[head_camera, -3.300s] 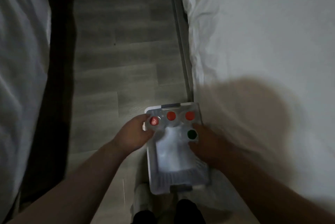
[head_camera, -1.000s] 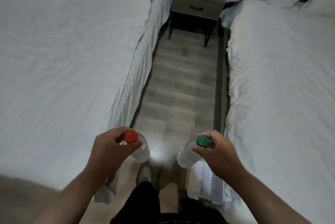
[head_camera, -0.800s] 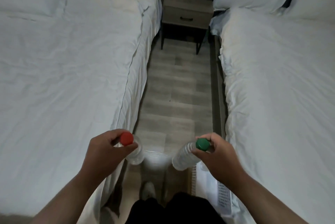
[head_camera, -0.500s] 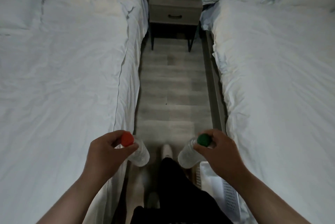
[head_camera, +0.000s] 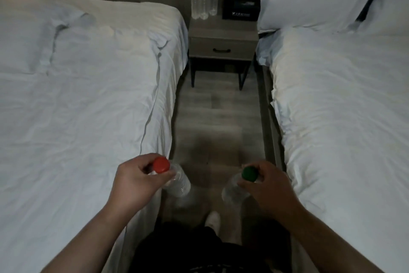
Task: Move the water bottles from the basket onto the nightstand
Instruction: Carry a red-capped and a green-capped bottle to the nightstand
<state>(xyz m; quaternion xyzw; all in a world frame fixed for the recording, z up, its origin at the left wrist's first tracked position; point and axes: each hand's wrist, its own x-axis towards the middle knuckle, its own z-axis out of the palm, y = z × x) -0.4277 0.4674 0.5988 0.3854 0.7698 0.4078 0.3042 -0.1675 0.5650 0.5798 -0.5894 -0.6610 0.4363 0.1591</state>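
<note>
My left hand [head_camera: 135,181] grips a clear water bottle with a red cap [head_camera: 178,181] by its neck, held low over the aisle. In my right hand [head_camera: 269,186] hangs a second clear bottle with a green cap [head_camera: 234,191], gripped at the neck too. Far ahead stands the grey nightstand [head_camera: 223,36] with one drawer. Three clear bottles [head_camera: 204,0] stand together on its back left corner. The basket is out of view.
A white bed [head_camera: 88,106] runs along the left and another white bed [head_camera: 343,106] along the right, leaving a narrow wood-floor aisle [head_camera: 214,122] between them. A black tissue box [head_camera: 240,8] sits on the nightstand's right side. My legs and one shoe [head_camera: 212,220] show below.
Both hands lifted a bottle each out of the basket. The view has since moved forward up the aisle, the nightstand has come nearer and the basket has dropped out of sight.
</note>
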